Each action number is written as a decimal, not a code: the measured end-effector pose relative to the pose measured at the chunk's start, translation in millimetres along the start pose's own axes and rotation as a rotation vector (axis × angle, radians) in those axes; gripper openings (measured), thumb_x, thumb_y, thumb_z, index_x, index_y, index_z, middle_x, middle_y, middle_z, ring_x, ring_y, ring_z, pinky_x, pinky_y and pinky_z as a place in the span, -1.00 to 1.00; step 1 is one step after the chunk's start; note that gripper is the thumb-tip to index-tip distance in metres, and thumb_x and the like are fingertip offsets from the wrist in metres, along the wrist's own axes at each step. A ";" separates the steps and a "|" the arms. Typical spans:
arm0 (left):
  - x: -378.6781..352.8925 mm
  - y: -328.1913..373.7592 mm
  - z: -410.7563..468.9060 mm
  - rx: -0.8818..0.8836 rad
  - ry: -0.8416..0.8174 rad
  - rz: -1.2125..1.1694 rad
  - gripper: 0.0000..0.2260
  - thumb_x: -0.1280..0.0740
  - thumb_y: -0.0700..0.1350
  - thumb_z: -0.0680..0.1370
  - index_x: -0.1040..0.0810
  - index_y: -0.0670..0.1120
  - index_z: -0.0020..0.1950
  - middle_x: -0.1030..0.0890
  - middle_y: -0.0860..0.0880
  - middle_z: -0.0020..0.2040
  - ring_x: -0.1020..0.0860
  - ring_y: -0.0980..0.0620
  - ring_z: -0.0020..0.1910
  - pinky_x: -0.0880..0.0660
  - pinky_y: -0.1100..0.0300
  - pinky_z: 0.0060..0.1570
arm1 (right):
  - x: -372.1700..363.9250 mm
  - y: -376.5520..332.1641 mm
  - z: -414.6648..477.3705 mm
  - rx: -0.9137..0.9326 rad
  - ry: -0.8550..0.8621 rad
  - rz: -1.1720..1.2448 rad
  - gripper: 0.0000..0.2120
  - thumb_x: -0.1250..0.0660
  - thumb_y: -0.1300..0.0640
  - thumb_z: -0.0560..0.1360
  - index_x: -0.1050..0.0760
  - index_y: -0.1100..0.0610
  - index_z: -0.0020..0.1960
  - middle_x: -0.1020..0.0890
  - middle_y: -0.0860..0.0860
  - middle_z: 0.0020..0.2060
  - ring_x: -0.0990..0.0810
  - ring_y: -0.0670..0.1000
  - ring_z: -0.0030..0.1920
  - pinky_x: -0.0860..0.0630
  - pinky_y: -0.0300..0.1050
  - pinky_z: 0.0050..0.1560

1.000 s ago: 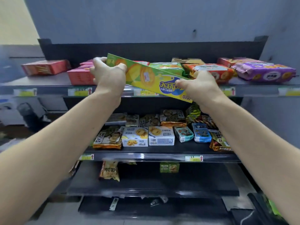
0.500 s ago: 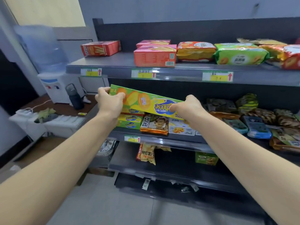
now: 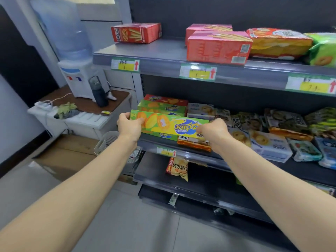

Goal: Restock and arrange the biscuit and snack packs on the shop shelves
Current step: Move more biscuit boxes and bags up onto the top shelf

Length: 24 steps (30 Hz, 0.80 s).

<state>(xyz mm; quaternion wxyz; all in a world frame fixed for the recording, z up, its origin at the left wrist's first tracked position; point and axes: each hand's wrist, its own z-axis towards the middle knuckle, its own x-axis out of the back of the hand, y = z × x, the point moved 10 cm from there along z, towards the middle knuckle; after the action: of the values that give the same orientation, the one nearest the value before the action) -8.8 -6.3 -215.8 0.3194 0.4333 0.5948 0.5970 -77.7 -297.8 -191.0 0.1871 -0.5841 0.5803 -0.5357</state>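
Green biscuit box (image 3: 174, 125), gripped endwise by left hand (image 3: 129, 126) and right hand (image 3: 212, 130), is best lowered level onto the matching stack (image 3: 161, 107).

Left along the middle shelf (image 3: 307, 170), the long box (image 3: 181, 124) is before stacked boxes (image 3: 161, 106).

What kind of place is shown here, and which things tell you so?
Probably a small shop: dark grey metal shelves carry packed snacks such as a red cardboard biscuit box, and green-and-yellow paper price labels line their front edges.
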 end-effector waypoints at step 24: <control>-41.8 -52.9 162.6 0.096 -0.258 0.218 -0.61 -0.31 -0.36 0.46 -0.43 -0.23 0.29 -0.56 -0.16 0.13 -0.51 -0.04 -0.04 -0.43 0.17 -0.11 | -117.3 -6.7 110.3 -0.176 0.167 0.085 -0.81 -0.18 0.32 0.53 -0.43 0.29 0.14 -0.49 0.13 -0.10 -0.41 0.02 -0.23 -0.36 -0.16 -0.16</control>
<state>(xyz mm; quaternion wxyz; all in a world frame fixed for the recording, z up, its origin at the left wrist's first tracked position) 147.6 31.3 -287.4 0.3053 0.5831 0.5261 0.5386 47.5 -237.5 -272.5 0.1087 -0.5264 0.6628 -0.5213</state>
